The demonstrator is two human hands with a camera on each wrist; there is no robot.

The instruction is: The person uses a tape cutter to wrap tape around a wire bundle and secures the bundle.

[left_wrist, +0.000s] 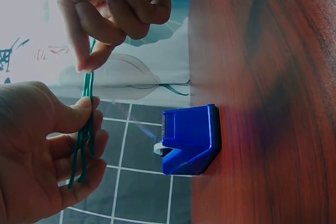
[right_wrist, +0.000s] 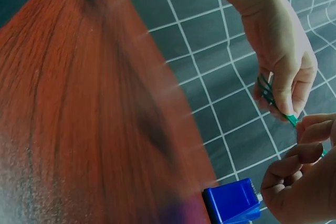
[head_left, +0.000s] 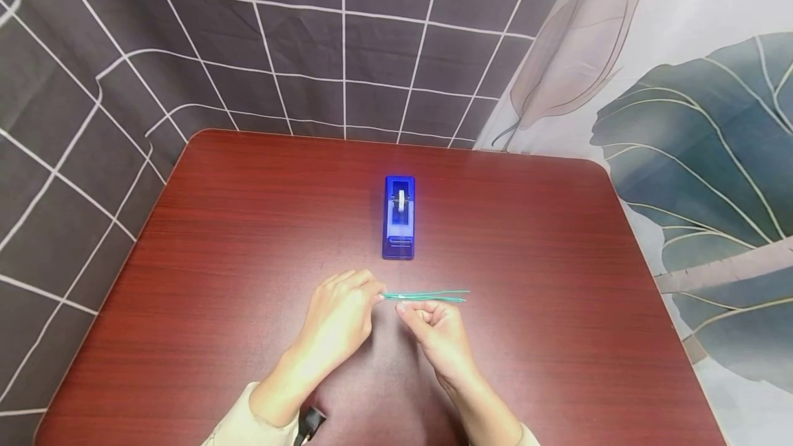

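Note:
A small bundle of thin green wires [head_left: 434,294] lies sideways between the two hands, its loose ends spread to the right. My left hand [head_left: 341,312] grips the bundle between thumb and fingers; in the left wrist view the other wire ends [left_wrist: 79,166] fan out across its curled fingers. Thumb and forefinger of my right hand [head_left: 438,336] pinch right at the wires, where a small whitish strip of what looks like clear tape [head_left: 401,296] shows on them. Beyond the hands stands a blue tape dispenser [head_left: 399,246] with a small white roll.
The reddish-brown wooden table [head_left: 217,226] carries the dispenser behind the hands. A dark grey gridded curtain [head_left: 297,40] hangs along its back and left, and a leaf-printed one [head_left: 700,157] on the right. A black device [head_left: 311,422] shows by the left wrist.

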